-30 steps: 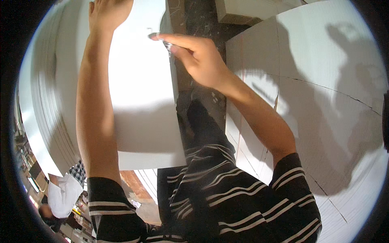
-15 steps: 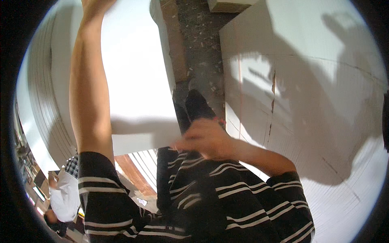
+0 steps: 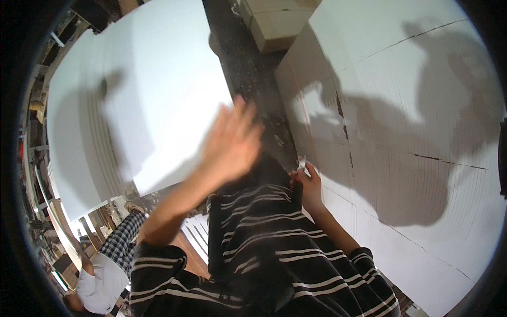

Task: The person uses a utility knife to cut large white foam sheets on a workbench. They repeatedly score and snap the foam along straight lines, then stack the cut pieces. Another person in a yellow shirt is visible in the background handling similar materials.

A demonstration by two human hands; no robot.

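Note:
My left hand (image 3: 232, 140) is raised over the right edge of a large white sheet (image 3: 163, 90), its fingers apart, blurred by motion and with nothing visible in them. Close to my right hip, my right hand (image 3: 311, 186) pinches a small whitish object (image 3: 301, 163) between thumb and fingers. Something red shows beside it, and its kind is too small to make out. The white sheet lies on a stack to my left, with layered edges (image 3: 103, 142) showing along one side.
To my right stands a large white stack (image 3: 380, 174) with dark cracks and seams, my shadow across it. A dark floor strip (image 3: 245, 68) runs between the stacks toward a box-like block (image 3: 280, 21). Another person (image 3: 103, 282) is at the lower left.
My left arm has drawn back from the far end of the sheet to its right edge. My right hand has moved rightward to my hip, and the small whitish object now shows in it.

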